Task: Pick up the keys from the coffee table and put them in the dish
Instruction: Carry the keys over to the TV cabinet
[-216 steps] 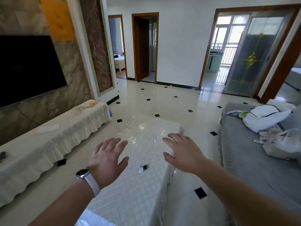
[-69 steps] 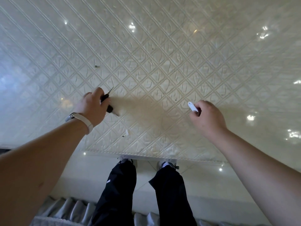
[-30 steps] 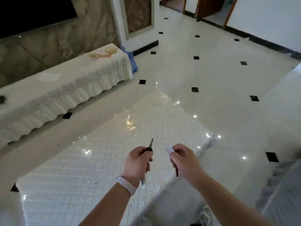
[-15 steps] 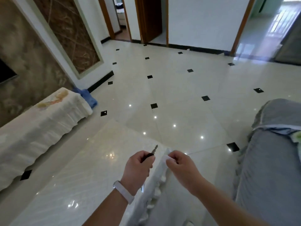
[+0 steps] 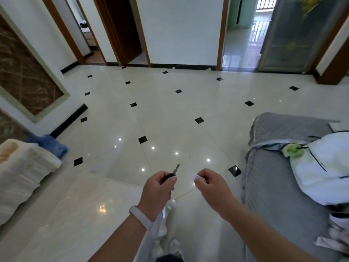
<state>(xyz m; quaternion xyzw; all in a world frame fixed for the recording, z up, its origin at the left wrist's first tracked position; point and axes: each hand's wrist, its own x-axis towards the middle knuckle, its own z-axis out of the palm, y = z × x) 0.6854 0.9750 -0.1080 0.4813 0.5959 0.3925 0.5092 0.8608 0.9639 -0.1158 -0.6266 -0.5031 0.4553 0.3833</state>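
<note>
Carry step, I'd say — pickup done, dish not in view, so next move calls for finding it. Left hand [image 5: 158,190] pinched on the key [image 5: 175,170], blade up; right hand [image 5: 211,186] closed on a white tag [image 5: 194,176]. Vs 0.5 s ago: grips same, coffee table [image 5: 79,214] lower in view, sofa [image 5: 279,186] nearer.

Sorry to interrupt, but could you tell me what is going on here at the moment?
A person stands by the coffee table with something in each of their hands. The left hand holds a black-headed key, blade pointing up and away. The right hand pinches a small white tag. Both are lifted off the table, over the tiled floor. No dish is in view, so the drop-off is not yet done.
</note>
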